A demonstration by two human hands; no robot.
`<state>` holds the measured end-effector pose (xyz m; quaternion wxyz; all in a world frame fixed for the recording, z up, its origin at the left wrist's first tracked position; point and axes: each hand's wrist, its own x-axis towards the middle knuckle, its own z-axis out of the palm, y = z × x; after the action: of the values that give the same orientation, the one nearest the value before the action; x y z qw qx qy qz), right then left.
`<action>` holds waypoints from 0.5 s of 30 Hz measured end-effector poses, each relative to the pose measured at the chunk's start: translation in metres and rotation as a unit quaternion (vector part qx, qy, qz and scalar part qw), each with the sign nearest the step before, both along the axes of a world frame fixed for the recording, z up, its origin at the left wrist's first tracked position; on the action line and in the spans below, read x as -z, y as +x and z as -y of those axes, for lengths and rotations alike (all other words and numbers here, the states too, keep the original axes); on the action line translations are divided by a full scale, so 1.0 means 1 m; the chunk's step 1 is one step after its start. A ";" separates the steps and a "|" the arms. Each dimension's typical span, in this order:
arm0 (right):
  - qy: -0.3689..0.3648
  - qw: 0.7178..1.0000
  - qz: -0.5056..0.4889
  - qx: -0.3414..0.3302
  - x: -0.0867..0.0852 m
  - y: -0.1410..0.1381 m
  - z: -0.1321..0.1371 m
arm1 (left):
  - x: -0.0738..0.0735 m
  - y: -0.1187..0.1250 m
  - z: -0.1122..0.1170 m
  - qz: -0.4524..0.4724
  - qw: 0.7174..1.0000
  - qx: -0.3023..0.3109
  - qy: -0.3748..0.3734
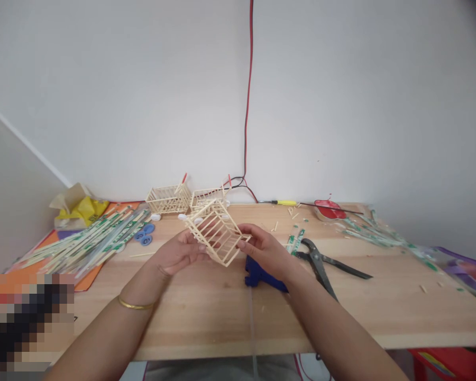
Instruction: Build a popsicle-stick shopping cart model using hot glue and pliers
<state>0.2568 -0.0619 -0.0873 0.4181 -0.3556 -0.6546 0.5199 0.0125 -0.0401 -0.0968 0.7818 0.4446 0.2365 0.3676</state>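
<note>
Between my two hands a small open frame of glued wooden sticks (225, 257) is held tilted above the table. My left hand (184, 250) grips its left side, fingers partly hidden behind the bars. On the right, my right hand (262, 247) pinches a corner with thumb and fingers. Under my right hand lies a blue glue gun (257, 274), partly covered by the hand and forearm. Behind the frame stand two stick-built carts, one left (168, 199) and one nearer the middle (206, 196), with red-tipped handles and white wheels.
Paper-wrapped chopsticks (99, 241) pile up at left, near blue bottle caps (145, 234) and a yellow packet (88, 210). Black-handled pliers (319, 262) lie right of my hand. Further back are a yellow-handled tool (286, 202), a red-topped piece (330, 209) and torn wrappers (375, 233).
</note>
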 end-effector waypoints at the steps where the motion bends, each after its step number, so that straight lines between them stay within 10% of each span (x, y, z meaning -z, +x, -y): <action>1: -0.003 1.000 -0.006 -0.004 0.001 -0.001 0.000 | 0.000 -0.001 0.000 0.003 1.000 -0.004 -0.002; 15: -0.032 0.996 -0.044 -0.065 0.008 -0.010 0.001 | -0.003 -0.016 -0.005 -0.012 0.997 -0.081 -0.007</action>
<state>0.2470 -0.0625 -0.0954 0.4004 -0.3022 -0.6399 0.5821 -0.0032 -0.0355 -0.0934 0.7499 0.4230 0.2831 0.4226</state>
